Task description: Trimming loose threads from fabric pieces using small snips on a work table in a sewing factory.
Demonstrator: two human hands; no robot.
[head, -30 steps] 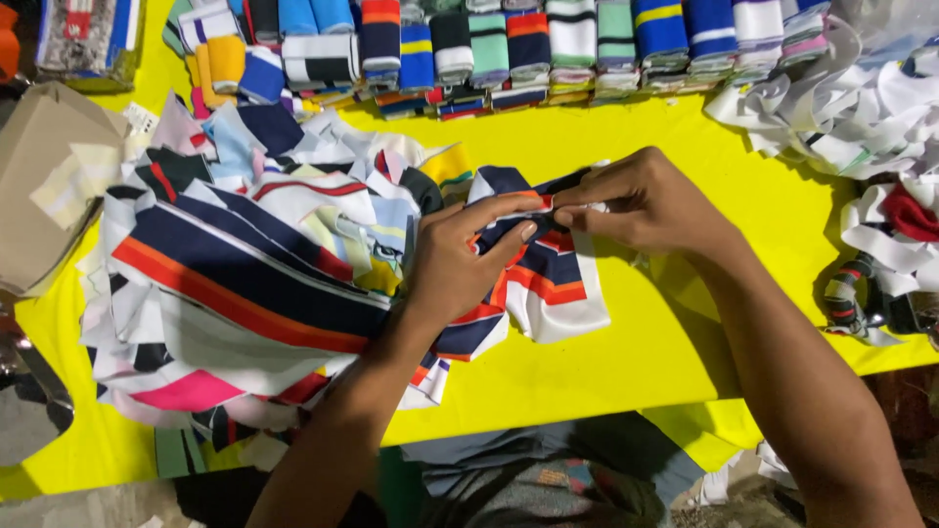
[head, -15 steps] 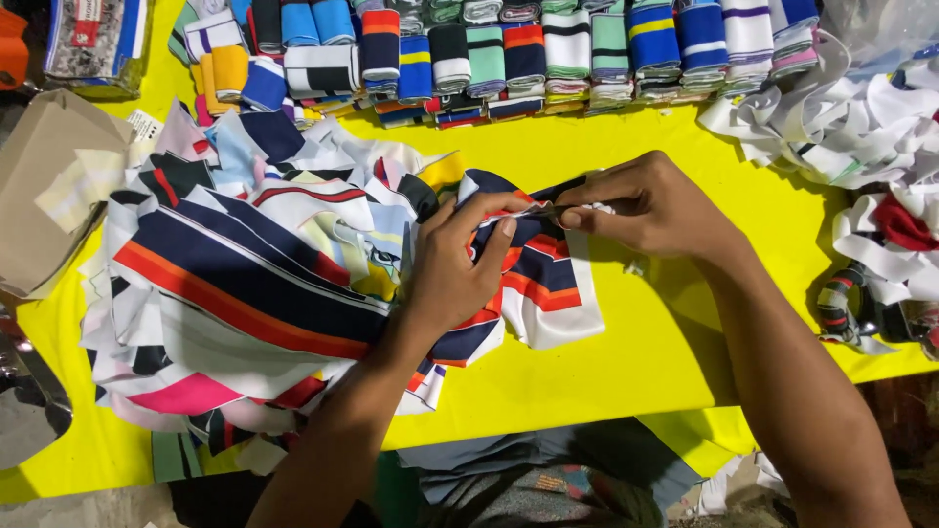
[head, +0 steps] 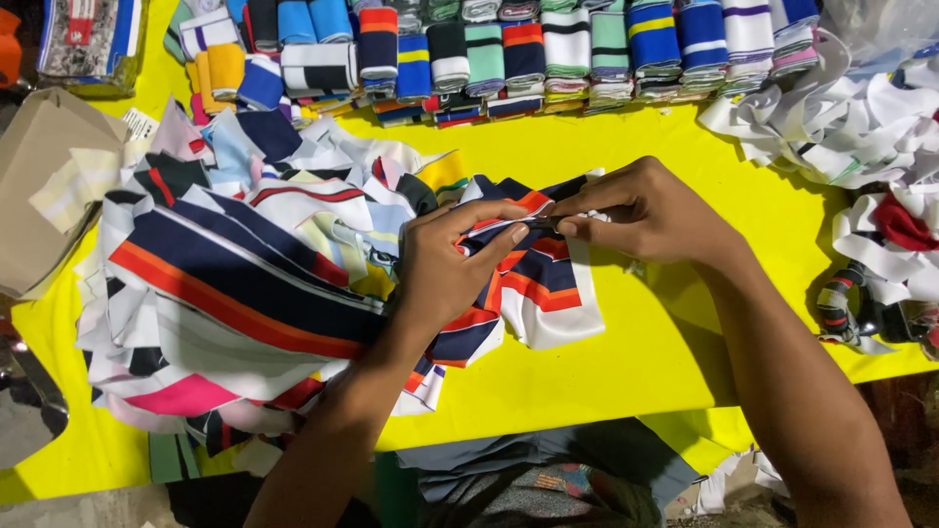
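1. Both hands have stayed on the same striped piece since the earlier frames, shifting only a little, and the row of folded strips at the far edge sits slightly lower in view.
2. The left hand [head: 445,264] lies flat-fingered over the striped knit collar piece [head: 533,288], its thumb and forefinger pinched together on the piece's upper edge.
3. The right hand [head: 646,210] meets it from the right, fingers closed on the same upper edge and on a small dark object there, too small to tell what it is.
4. That collar piece, navy with orange-red and white bands, rests on the yellow desk [head: 626,372] just right of centre, its near-right corner lying free on bare yellow.
5. To its left a loose pile of striped collar pieces [head: 225,303] spreads wide, reaching close to the near-left edge of the desk.
6. Along the far edge stands a row of folded striped strips [head: 509,54], set side by side, with a band of bare yellow between it and the hands.
7. A heap of white fabric trimmings [head: 861,137] fills the far-right corner and runs down the right edge.
8. A brown cardboard box [head: 44,186] sits at the left edge.
9. Open yellow surface lies right of and nearer than the held piece, out to the near edge.
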